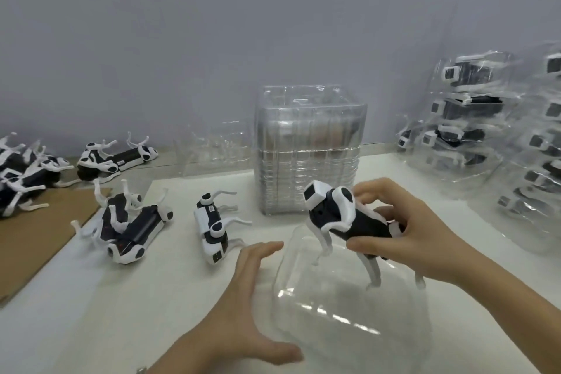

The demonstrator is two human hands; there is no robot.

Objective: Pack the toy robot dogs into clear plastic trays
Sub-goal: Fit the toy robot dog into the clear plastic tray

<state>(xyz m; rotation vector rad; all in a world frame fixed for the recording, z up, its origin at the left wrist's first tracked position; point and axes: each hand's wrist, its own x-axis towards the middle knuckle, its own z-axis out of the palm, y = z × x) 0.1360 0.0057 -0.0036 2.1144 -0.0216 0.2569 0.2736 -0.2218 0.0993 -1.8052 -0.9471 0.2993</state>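
My right hand (pixel 403 229) grips a black and white toy robot dog (pixel 343 215) by its body, holding it upright with its legs pointing down over a clear plastic tray (pixel 349 310) on the white table. My left hand (pixel 246 291) lies with straight fingers against the tray's left side, thumb toward me. Another toy dog (pixel 211 226) lies on its side to the left of the tray. Two more dogs (pixel 130 228) lie tangled further left.
A tall stack of empty clear trays (pixel 308 152) stands behind the tray in front. Packed trays with dogs (pixel 473 118) pile up at the right. More loose dogs (pixel 27 173) lie at the far left beside a brown cardboard sheet (pixel 39 237). A grey wall closes the back.
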